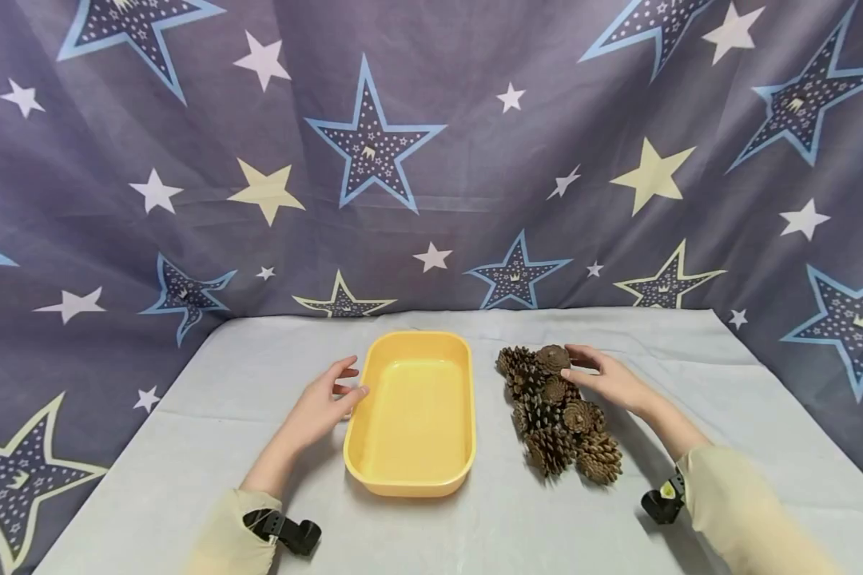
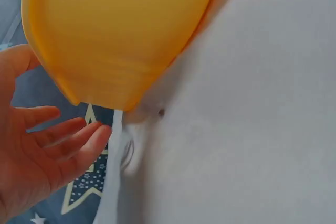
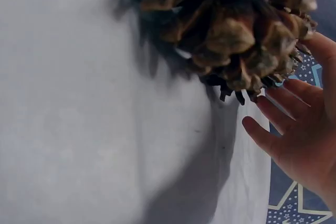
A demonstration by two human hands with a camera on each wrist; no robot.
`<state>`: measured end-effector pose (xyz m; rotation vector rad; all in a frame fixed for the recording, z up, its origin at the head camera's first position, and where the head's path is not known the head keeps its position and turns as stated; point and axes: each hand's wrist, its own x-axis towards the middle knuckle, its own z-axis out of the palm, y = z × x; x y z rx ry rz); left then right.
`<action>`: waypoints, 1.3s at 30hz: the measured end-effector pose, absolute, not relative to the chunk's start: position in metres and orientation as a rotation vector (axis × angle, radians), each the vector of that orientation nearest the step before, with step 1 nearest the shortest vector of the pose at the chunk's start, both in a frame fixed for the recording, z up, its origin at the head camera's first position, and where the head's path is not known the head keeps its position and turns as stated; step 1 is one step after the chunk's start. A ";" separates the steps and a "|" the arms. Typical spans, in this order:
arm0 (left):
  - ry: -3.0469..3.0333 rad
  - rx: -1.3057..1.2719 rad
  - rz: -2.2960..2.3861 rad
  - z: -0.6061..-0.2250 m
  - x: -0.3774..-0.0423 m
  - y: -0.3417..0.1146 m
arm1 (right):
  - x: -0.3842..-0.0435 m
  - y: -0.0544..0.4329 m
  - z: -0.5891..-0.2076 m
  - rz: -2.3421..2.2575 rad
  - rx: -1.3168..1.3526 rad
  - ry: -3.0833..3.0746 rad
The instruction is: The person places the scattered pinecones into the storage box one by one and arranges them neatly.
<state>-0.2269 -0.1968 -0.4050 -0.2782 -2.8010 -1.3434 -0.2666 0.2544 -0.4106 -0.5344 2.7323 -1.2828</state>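
A yellow rectangular tub [image 1: 411, 483] stands on the table with nothing inside it. My left hand [image 1: 328, 403] is at its left side, the thumb at the rim and the other fingers loosely spread outside. The left wrist view shows those fingers [image 2: 79, 145] apart from the tub's wall [image 2: 121, 40]. To the right of the tub lies a heap of brown pine cones [image 1: 550, 451]. At the heap's upper right, my right hand [image 1: 607, 379] has its thumb and fingers beside a pine cone [image 1: 553, 359]. In the right wrist view the fingers [image 3: 261, 135] look extended, and nearer cones [image 3: 231, 35] partly hide the contact.
A pale cloth covers the table [image 1: 259, 351]. Behind it hangs a dark curtain [image 1: 431, 200] printed with stars. Each wrist wears a black camera strap, the left one [image 1: 284, 531] and the right one [image 1: 665, 499] both low over the cloth.
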 end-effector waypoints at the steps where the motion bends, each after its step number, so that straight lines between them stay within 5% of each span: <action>1: -2.796 -0.265 -1.415 -0.406 -0.227 -0.196 | -0.267 0.254 -0.411 -1.306 -0.523 2.717; 25: -2.713 -0.145 -1.906 -0.425 -0.223 -0.191 | -0.280 0.250 -0.420 -1.390 -0.347 2.590; 39: -2.729 -0.153 -1.927 -0.398 -0.204 -0.183 | -0.281 0.247 -0.417 -1.347 -0.366 2.584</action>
